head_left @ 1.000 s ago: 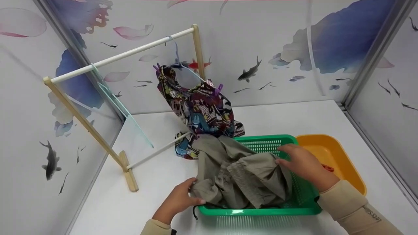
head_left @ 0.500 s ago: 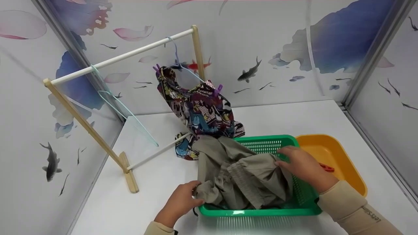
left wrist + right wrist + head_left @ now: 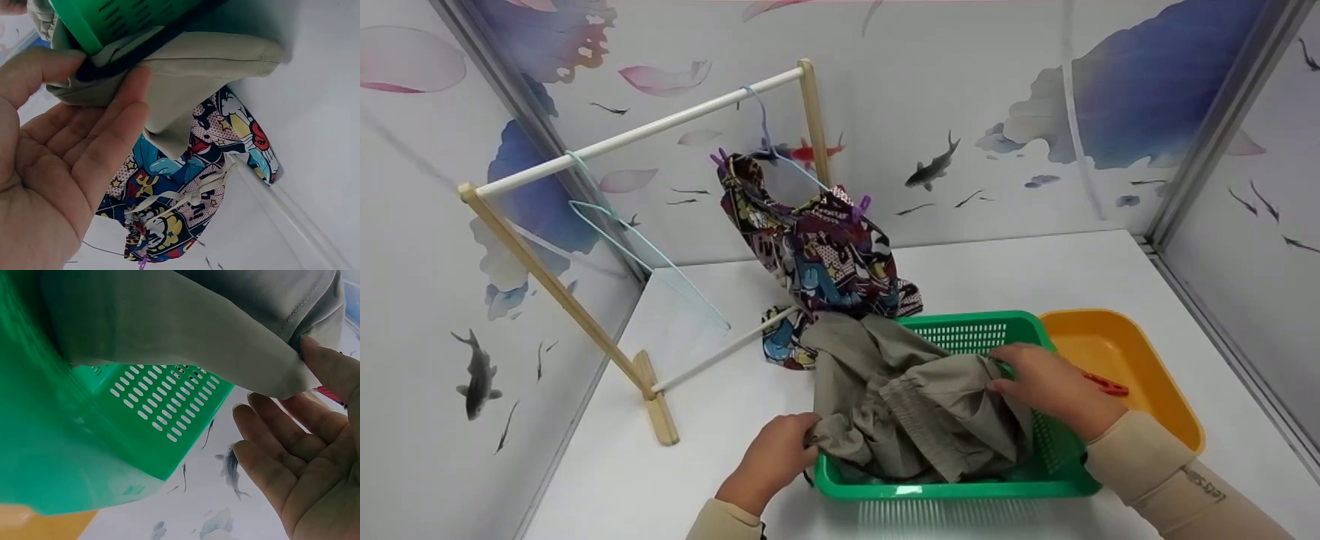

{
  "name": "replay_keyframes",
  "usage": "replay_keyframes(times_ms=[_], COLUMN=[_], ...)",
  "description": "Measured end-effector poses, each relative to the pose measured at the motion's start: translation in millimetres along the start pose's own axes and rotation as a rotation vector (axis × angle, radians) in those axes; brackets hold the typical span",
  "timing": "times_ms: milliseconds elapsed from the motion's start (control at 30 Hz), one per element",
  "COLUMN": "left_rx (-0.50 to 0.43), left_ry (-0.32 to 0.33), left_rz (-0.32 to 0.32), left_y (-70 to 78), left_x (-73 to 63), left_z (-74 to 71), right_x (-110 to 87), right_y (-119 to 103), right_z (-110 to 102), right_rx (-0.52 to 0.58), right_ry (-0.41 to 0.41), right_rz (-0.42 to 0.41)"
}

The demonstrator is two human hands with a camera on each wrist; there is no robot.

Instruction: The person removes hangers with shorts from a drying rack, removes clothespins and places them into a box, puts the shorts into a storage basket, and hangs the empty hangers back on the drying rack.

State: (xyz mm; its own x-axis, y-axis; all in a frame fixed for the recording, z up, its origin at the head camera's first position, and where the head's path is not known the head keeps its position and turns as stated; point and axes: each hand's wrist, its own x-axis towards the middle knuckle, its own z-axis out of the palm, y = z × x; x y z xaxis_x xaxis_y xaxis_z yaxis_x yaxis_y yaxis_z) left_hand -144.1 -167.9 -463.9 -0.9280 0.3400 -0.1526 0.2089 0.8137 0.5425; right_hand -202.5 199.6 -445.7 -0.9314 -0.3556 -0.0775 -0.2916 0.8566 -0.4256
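Khaki pants [image 3: 945,412] with a gathered band lie bunched in a green basket [image 3: 952,490], spilling over its left and far side. My left hand [image 3: 780,457] pinches their left part at the basket's near left corner. In the left wrist view, a dark cord [image 3: 152,48] runs over the khaki cloth between thumb and fingers. At the garment's right side, my right hand [image 3: 1054,382] pinches an edge of the cloth between thumb and fingers; in the right wrist view the other fingers [image 3: 264,467] are spread below it.
A rack [image 3: 645,131] stands at the left, bearing a bare light-green hanger [image 3: 649,251]. Patterned shorts [image 3: 840,255] hang from a blue hanger [image 3: 766,124], held with purple clothespins [image 3: 861,208]. Right of the basket, a yellow tray [image 3: 1155,375] holds a red clothespin [image 3: 1106,384].
My left hand has shifted slightly, its thumb drawing in toward the fingers on the cloth. My right hand has moved slightly left and down. The light-green hanger has swung.
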Motion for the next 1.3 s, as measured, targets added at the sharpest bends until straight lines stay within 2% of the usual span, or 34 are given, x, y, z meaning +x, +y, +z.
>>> replay_keyframes(times_ms=[233, 467, 667, 800, 933, 1100, 1200, 1300], left_rx=[-0.012, -0.172, -0.310, -0.357, -0.360, -0.321, -0.292, -0.251], left_ry=[0.048, 0.062, 0.016, -0.006, 0.007, 0.052, 0.079, 0.108], left_rz=[0.024, 0.030, 0.023, 0.000, -0.010, 0.027, 0.045, 0.033], left_y=[-8.3, -25.2, -31.8, -31.6, -30.7, -30.0, -29.4, -26.7], left_x=[8.2, 21.1, 33.0, 40.1, 44.9, 47.7, 49.3, 51.8], left_z=[-4.3, -5.4, -8.9, -9.8, -9.8, -9.6, -8.9, -8.0], right_x=[7.8, 11.5, 13.1, 14.8, 15.9, 16.2, 16.9, 17.7], right_y=[-1.8, -2.5, -3.5, -5.0, -5.6, -4.8, -4.9, -5.6], right_z=[3.7, 9.3, 14.1, 15.9, 17.8, 20.0, 20.3, 20.1], right_rx=[-0.001, 0.039, 0.021, -0.003, -0.010, -0.026, -0.025, -0.029], right_ry=[-0.030, -0.052, -0.039, -0.038, -0.028, 0.001, 0.000, -0.008], right_rz=[-0.005, -0.045, -0.114, -0.129, -0.136, -0.173, -0.161, -0.150])
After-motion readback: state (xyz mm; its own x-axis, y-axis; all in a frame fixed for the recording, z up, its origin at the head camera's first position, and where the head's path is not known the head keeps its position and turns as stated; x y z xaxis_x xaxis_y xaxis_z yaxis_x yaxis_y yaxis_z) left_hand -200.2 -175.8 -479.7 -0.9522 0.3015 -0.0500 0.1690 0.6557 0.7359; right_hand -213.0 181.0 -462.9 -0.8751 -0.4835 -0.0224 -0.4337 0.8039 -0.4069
